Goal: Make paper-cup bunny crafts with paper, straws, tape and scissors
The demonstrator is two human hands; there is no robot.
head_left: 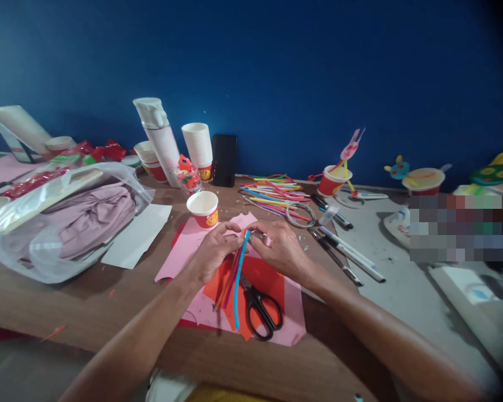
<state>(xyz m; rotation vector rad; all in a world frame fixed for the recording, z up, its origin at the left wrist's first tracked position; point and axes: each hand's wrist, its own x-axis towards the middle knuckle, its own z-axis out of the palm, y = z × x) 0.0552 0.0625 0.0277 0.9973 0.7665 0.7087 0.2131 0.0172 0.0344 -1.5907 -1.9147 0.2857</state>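
My left hand (pixel 216 250) and my right hand (pixel 281 245) meet above the paper, fingers pinched at the top of a few pipe cleaners. A blue pipe cleaner (pixel 240 287) hangs down in front, with a purple pipe cleaner (pixel 231 282) and an orange-brown one just behind it. Some small shiny item shows at my right fingers, too unclear to name. Below lie black-handled scissors (pixel 262 312), their blades partly hidden, on orange paper (pixel 272 279) over pink paper (pixel 295 318). Beyond my left hand stands a red-and-white paper cup (pixel 203 209).
Pipe cleaners (pixel 274 195) lie piled at the back, beside a tape roll (pixel 300 215). Markers (pixel 352 254) lie to the right. Behind stand stacked cups (pixel 198 145), a white bottle (pixel 161 139) and a decorated cup (pixel 334 181). A plastic bag (pixel 67 223) fills the left.
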